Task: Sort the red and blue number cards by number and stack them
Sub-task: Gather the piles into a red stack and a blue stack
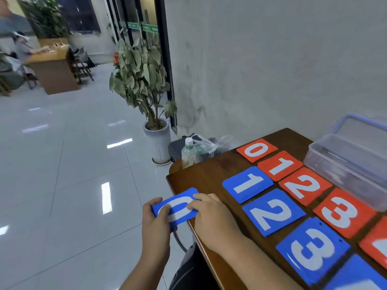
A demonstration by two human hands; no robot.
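While both hands (178, 214) grip it, blue 0 card stack (178, 206), white numeral, tilted off table edge (188, 178)

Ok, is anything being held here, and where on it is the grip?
Yes: the blue 0 cards, a small stack, gripped by both hands, the left hand at its left end, the right hand at its right end.

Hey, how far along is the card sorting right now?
Done: red 0 through red 3 and blue 1 through blue 3 lie in order. In hand: both hands hold the blue 0 stack at the table edge. Left: stacking them.
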